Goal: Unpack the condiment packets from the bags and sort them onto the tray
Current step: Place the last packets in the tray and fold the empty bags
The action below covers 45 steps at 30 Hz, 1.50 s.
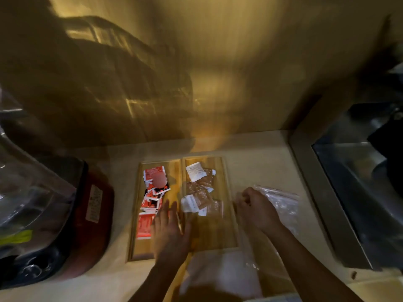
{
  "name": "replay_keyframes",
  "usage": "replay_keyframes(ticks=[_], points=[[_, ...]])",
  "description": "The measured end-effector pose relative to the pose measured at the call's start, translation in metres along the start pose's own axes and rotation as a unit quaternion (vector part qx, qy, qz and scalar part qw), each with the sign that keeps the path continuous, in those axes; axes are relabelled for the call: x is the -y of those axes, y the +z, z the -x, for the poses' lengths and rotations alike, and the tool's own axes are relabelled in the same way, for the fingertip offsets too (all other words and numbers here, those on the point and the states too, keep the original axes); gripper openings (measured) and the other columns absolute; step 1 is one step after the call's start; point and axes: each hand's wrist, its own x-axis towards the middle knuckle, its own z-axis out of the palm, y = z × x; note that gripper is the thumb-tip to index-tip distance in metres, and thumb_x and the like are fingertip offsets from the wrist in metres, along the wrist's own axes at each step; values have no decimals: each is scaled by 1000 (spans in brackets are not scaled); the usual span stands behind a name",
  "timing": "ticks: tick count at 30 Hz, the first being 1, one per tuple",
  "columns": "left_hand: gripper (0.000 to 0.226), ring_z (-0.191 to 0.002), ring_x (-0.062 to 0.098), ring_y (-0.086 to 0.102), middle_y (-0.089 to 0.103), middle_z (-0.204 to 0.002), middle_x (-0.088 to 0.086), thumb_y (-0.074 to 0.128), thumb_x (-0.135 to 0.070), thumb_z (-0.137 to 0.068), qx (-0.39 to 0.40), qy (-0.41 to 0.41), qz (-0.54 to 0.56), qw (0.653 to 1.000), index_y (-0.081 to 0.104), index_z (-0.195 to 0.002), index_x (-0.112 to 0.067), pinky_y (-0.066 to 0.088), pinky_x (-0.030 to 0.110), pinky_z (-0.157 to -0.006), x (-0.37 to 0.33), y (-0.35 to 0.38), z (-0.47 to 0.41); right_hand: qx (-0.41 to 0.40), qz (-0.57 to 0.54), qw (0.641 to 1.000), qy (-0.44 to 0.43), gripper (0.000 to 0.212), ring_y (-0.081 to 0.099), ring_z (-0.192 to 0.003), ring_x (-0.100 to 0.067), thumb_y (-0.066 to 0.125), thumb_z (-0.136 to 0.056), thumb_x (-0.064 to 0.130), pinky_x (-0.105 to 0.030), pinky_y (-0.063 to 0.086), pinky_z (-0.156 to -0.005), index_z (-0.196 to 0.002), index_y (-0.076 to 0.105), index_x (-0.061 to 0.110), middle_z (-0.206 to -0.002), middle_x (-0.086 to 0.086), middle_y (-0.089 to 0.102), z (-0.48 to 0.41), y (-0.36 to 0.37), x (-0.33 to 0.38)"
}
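A wooden tray (224, 236) with two long compartments lies on the counter. Its left compartment holds several red packets (152, 192); its right one holds several brown and white packets (200, 192). My left hand (170, 234) hovers flat, fingers spread, over the divider near the tray's front, holding nothing. My right hand (255, 208) is closed on the edge of a clear plastic bag (281, 201) lying just right of the tray. Whether that bag contains anything is blurred. Another clear bag (220, 277) lies in front of the tray.
A dark red container with a white label (96, 205) and bulky clear-wrapped items (32, 203) crowd the left. A steel sink (357, 192) is sunk into the counter on the right. A wall rises right behind the tray.
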Motion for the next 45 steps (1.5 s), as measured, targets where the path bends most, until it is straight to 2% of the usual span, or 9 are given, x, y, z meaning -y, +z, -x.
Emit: replay_keyframes(ticks=[6,13,20,27,30,33,38,42,45], points=[[56,-106,27,59,65,-113,7,34,-50,-79,58,153,9,986,57,-115,-15,46,38,-91,-75,24,-9,-72,-4,995,71,12,57,-79,-24,49,-87,24,-32,38,-67,-78,51,16,-81,-3,58,23,-30,-55],[62,-135,27,38,35,-150,12,42,-45,-88,120,233,-100,960,35,-140,-13,31,40,-110,-126,65,2,-133,-18,982,131,14,63,-90,-29,49,-87,25,-31,45,-78,-83,55,12,-95,-13,66,53,-47,-98],[67,-132,23,35,33,-144,11,60,-35,-85,204,166,-42,964,29,-138,-8,31,28,-107,-145,89,7,-76,-163,957,227,34,60,-95,-27,60,-80,33,-33,48,-81,-103,52,8,-104,-11,62,44,-34,-118],[86,-128,32,40,39,-138,19,78,-16,-71,198,-125,143,962,26,-137,0,36,34,-103,-170,90,-4,-43,-304,918,253,29,55,-57,-21,69,-65,25,-29,43,-55,-78,59,1,-66,-9,58,28,-22,-130],[44,-78,20,63,62,-91,11,68,-6,-79,314,-173,255,898,53,-118,7,50,26,-67,-164,86,-10,-41,-373,897,232,13,48,-52,-18,68,-71,4,-25,37,-51,-63,59,5,-58,-12,53,29,-29,-125],[10,-38,12,56,60,-63,14,66,6,-72,307,-228,361,850,70,-81,7,46,18,-42,-160,79,-10,-46,-454,863,217,16,50,-50,-18,69,-72,-1,-24,39,-49,-60,62,7,-54,-9,55,30,-35,-121],[50,-101,34,66,70,-110,13,77,-39,-70,347,-149,456,806,67,-110,-11,48,52,-95,-151,64,-21,-29,-526,835,159,25,64,-56,-14,68,-80,15,-27,46,-59,-55,69,15,-58,2,69,36,-59,-106],[25,-92,36,69,74,-99,16,71,-7,-77,411,-70,480,772,69,-101,-5,57,46,-82,-151,44,-16,-57,-548,822,142,17,67,-78,-28,67,-80,24,-37,49,-78,-77,73,9,-81,-12,75,35,-69,-95],[10,-70,22,67,74,-73,7,64,2,-79,339,-27,443,829,71,-87,2,55,23,-57,-152,32,-10,-17,-579,808,106,15,67,-87,-34,65,-80,14,-42,50,-85,-87,72,2,-92,-21,73,38,-69,-90]])
